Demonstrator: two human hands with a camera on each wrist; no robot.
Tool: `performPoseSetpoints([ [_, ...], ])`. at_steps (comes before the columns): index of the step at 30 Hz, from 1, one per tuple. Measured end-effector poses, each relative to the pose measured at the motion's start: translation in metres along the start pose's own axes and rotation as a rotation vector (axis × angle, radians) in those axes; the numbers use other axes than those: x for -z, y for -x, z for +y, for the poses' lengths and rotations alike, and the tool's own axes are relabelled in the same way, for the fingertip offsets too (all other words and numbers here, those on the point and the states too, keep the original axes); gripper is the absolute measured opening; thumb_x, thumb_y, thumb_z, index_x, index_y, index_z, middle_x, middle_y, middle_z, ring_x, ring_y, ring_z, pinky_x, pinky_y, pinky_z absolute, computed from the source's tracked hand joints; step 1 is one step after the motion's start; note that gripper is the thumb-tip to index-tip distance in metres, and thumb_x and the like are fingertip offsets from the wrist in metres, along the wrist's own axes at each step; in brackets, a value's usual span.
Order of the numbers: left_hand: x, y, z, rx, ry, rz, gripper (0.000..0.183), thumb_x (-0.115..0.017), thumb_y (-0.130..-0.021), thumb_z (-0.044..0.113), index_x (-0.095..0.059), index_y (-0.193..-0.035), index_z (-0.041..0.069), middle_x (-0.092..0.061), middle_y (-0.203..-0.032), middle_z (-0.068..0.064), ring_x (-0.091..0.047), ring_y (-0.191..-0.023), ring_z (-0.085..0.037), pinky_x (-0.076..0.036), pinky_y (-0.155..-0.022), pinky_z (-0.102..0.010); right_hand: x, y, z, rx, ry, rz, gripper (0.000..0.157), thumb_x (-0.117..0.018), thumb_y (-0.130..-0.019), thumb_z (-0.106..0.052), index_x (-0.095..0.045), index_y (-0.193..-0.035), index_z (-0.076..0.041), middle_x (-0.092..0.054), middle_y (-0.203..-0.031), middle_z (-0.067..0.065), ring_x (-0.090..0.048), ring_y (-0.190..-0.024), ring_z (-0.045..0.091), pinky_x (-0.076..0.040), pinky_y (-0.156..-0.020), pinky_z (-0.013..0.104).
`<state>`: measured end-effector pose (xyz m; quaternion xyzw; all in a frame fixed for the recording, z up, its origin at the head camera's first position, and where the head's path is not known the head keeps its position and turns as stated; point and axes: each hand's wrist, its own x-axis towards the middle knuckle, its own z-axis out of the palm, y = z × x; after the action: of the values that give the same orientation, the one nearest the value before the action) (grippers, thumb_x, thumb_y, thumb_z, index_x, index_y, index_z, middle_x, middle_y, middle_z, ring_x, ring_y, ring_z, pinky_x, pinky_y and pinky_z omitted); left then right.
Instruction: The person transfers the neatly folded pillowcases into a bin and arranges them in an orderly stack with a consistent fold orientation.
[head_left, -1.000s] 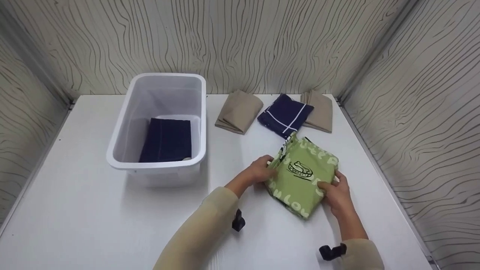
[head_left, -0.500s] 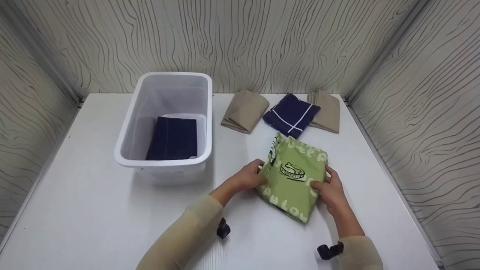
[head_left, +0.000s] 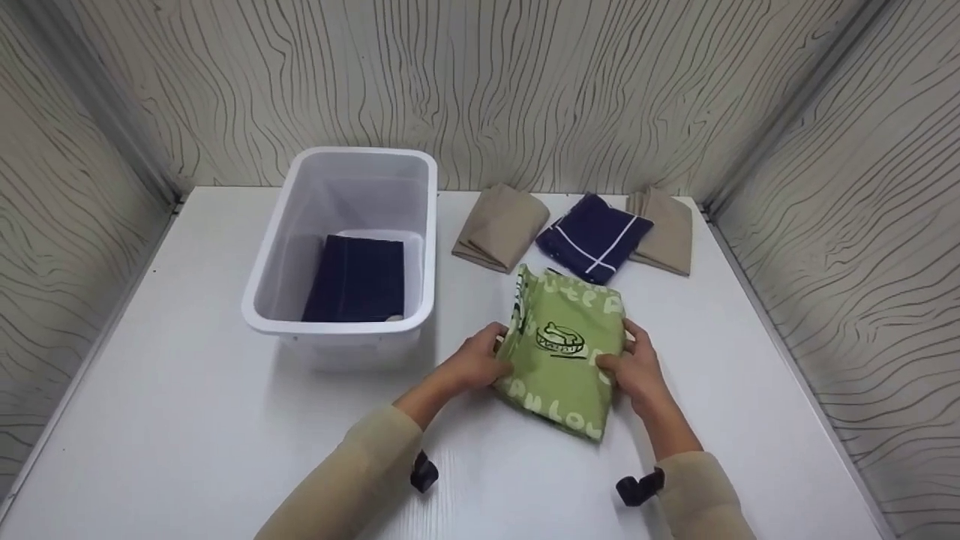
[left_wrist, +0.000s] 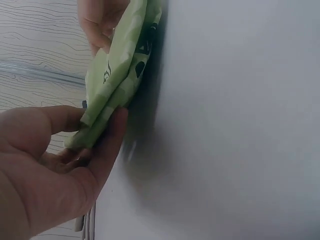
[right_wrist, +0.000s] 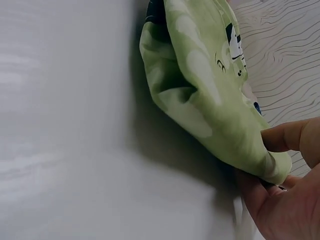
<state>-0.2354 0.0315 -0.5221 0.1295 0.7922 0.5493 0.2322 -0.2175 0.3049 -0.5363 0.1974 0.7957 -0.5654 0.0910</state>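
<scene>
A folded green cloth (head_left: 562, 375) with white letters and a black bowl-and-bone drawing is held between both hands over the white table. My left hand (head_left: 478, 361) pinches its left edge, thumb on top and fingers beneath, as the left wrist view shows on the cloth (left_wrist: 112, 85). On the opposite edge my right hand (head_left: 634, 367) pinches the cloth the same way; in the right wrist view its folded layers (right_wrist: 210, 100) gape a little. The cloth's underside is hidden in the head view.
Left of the hands stands a white plastic bin (head_left: 341, 328) with a folded navy cloth (head_left: 358, 279) inside. Behind the green cloth lie a folded beige cloth (head_left: 504, 226), a navy cloth with white lines (head_left: 596, 236) and another beige cloth (head_left: 670, 232). Patterned walls (head_left: 510, 90) enclose the table.
Both hands have carried the green cloth left, towards the bin, and turned it slightly straighter. The whole head view has shifted a little, so the other things appear farther right.
</scene>
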Motion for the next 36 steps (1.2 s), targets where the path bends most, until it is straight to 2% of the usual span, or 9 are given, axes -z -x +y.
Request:
performPoseSetpoints([
  [5, 0.003, 0.009, -0.003, -0.033, 0.008, 0.008, 0.046, -0.060, -0.080, -0.003, -0.048, -0.124, 0.002, -0.065, -0.107, -0.018, -0.060, -0.086, -0.020, -0.055, -0.069, -0.030, -0.006, -0.006, -0.005, 0.027, 0.011, -0.009, 0.091, -0.062, -0.088, -0.003, -0.006, -0.158, -0.017, -0.033, -0.149, 0.022, -0.048, -0.122, 0.031, -0.050, -0.087, 0.031],
  [9, 0.006, 0.014, -0.003, -0.110, -0.047, 0.037, 0.047, -0.058, -0.080, -0.004, -0.049, -0.125, 0.003, -0.064, -0.107, -0.016, -0.060, -0.089, -0.019, -0.053, -0.072, -0.029, -0.013, -0.012, -0.012, 0.075, 0.019, -0.015, 0.091, -0.061, -0.085, 0.001, -0.009, -0.157, -0.017, -0.037, -0.147, 0.020, -0.049, -0.122, 0.031, -0.050, -0.084, 0.030],
  [13, 0.012, 0.016, -0.006, -0.169, -0.068, 0.110, 0.046, -0.057, -0.080, -0.004, -0.049, -0.124, 0.004, -0.064, -0.106, -0.017, -0.061, -0.085, -0.021, -0.052, -0.072, -0.029, -0.021, -0.022, -0.020, 0.130, 0.021, -0.013, 0.090, -0.060, -0.083, 0.005, -0.014, -0.157, -0.018, -0.038, -0.148, 0.018, -0.046, -0.126, 0.032, -0.048, -0.091, 0.033],
  [17, 0.014, 0.019, -0.013, -0.170, -0.041, 0.179, 0.046, -0.058, -0.078, -0.004, -0.049, -0.123, 0.003, -0.064, -0.106, -0.019, -0.062, -0.086, -0.022, -0.053, -0.073, -0.031, -0.025, -0.034, -0.025, 0.158, 0.020, -0.015, 0.090, -0.060, -0.081, 0.008, -0.018, -0.156, -0.019, -0.038, -0.149, 0.017, -0.043, -0.128, 0.031, -0.046, -0.092, 0.034],
  [22, 0.013, 0.023, -0.022, -0.131, -0.028, 0.179, 0.046, -0.061, -0.075, -0.001, -0.049, -0.119, -0.001, -0.064, -0.102, -0.018, -0.060, -0.089, -0.020, -0.053, -0.078, -0.031, -0.027, -0.046, -0.026, 0.179, 0.045, -0.028, 0.091, -0.061, -0.081, 0.009, -0.018, -0.156, -0.019, -0.039, -0.148, 0.019, -0.045, -0.124, 0.032, -0.050, -0.082, 0.030],
  [24, 0.012, 0.023, -0.024, -0.084, -0.012, 0.157, 0.046, -0.064, -0.075, 0.000, -0.049, -0.119, 0.000, -0.065, -0.103, -0.017, -0.060, -0.090, -0.020, -0.053, -0.079, -0.032, -0.024, -0.050, -0.025, 0.182, 0.059, -0.028, 0.091, -0.062, -0.081, 0.007, -0.017, -0.156, -0.019, -0.039, -0.148, 0.019, -0.047, -0.122, 0.032, -0.050, -0.081, 0.027],
  [29, 0.012, 0.016, -0.027, 0.073, 0.169, 0.122, 0.052, -0.063, -0.078, 0.000, -0.046, -0.128, -0.001, -0.063, -0.113, -0.022, -0.065, -0.083, -0.024, -0.060, -0.071, -0.038, -0.014, -0.052, -0.025, 0.182, 0.041, -0.018, 0.087, -0.060, -0.082, 0.005, -0.019, -0.156, -0.015, -0.041, -0.148, 0.020, -0.052, -0.121, 0.034, -0.050, -0.079, 0.023],
  [32, 0.013, 0.011, -0.027, 0.126, 0.288, 0.175, 0.065, -0.061, -0.079, -0.002, -0.038, -0.139, -0.001, -0.058, -0.123, -0.025, -0.066, -0.084, -0.027, -0.060, -0.072, -0.040, -0.006, -0.050, -0.027, 0.172, 0.015, -0.014, 0.084, -0.057, -0.082, 0.005, -0.022, -0.155, -0.013, -0.041, -0.147, 0.021, -0.053, -0.121, 0.033, -0.052, -0.079, 0.023],
  [36, 0.018, 0.005, -0.027, 0.118, 0.373, 0.254, 0.076, -0.060, -0.079, -0.001, -0.029, -0.149, 0.004, -0.048, -0.134, -0.029, -0.064, -0.099, -0.033, -0.059, -0.079, -0.041, 0.003, -0.042, -0.027, 0.096, -0.066, -0.056, 0.078, -0.053, -0.087, 0.003, -0.020, -0.156, -0.013, -0.035, -0.151, 0.023, -0.049, -0.124, 0.033, -0.056, -0.088, 0.036],
])
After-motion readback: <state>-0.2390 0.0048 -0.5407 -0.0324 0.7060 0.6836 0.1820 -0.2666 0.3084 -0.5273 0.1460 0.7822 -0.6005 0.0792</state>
